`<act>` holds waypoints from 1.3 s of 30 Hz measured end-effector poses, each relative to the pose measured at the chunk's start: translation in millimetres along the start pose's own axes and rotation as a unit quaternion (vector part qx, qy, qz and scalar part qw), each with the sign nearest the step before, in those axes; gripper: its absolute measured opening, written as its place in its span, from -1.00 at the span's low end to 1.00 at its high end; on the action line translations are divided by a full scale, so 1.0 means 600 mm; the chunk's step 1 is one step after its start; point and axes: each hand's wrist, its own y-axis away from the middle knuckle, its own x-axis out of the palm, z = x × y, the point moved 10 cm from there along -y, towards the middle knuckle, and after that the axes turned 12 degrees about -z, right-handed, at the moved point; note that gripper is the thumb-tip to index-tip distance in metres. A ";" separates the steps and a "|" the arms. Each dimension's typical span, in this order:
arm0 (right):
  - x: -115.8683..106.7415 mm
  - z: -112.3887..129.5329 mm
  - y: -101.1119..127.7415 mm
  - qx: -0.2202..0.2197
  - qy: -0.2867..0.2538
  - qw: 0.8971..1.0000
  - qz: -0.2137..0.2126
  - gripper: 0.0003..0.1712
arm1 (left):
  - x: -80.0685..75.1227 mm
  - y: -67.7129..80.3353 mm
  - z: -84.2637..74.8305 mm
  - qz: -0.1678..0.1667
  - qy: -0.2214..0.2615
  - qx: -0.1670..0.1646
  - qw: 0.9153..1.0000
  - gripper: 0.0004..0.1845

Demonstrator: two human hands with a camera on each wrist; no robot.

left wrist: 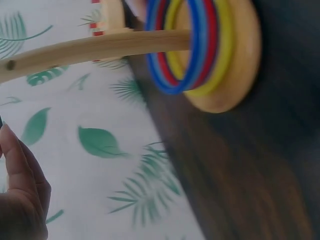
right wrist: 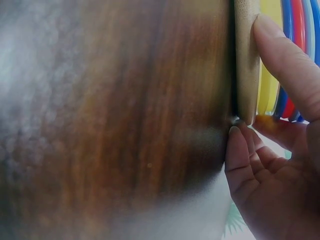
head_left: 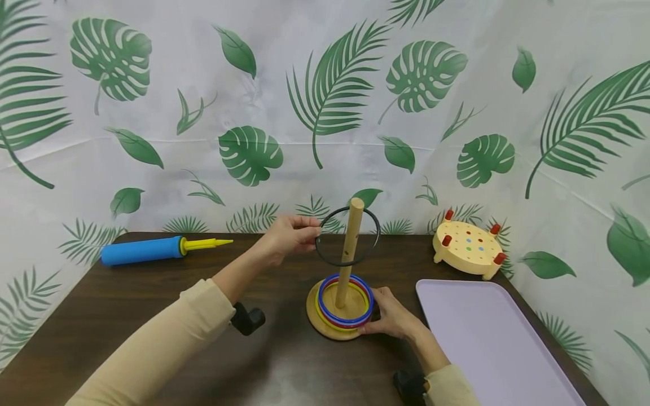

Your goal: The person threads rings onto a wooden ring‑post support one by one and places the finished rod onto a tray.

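A thin black ring (head_left: 379, 232) is pinched at its left edge by my left hand (head_left: 291, 239). In the head view it circles the upper part of an upright wooden peg (head_left: 350, 237), well above the stack. Around the foot of the peg lie stacked rings, blue (head_left: 321, 298) on top, with red and yellow below. My right hand (head_left: 391, 316) grips the right edge of the round wooden base (head_left: 313, 318). The right wrist view shows its thumb on the base (right wrist: 246, 60) beside the rings and the other fingers at the base's lower edge.
A blue hand pump (head_left: 144, 251) with a yellow nozzle lies at the back left. On the right are a lilac tray (head_left: 472, 332) and, behind it, a cream pegboard (head_left: 467, 239) with red-tipped legs upward. A leaf-print curtain (head_left: 315, 101) hangs behind the dark table (head_left: 167, 293).
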 end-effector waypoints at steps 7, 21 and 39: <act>0.000 0.005 0.000 -0.025 0.005 1.000 -0.001 0.00 | 0.003 -0.006 0.054 -0.001 -0.007 -0.018 1.000 -0.71; 0.000 0.004 -0.001 -0.015 0.005 1.000 0.000 0.00 | 0.012 -0.006 0.130 -0.011 -0.030 -0.046 0.998 -0.78; -0.002 0.005 0.001 -0.017 0.011 1.000 -0.010 -0.09 | 0.038 -0.003 0.177 -0.033 -0.067 -0.067 0.995 -0.87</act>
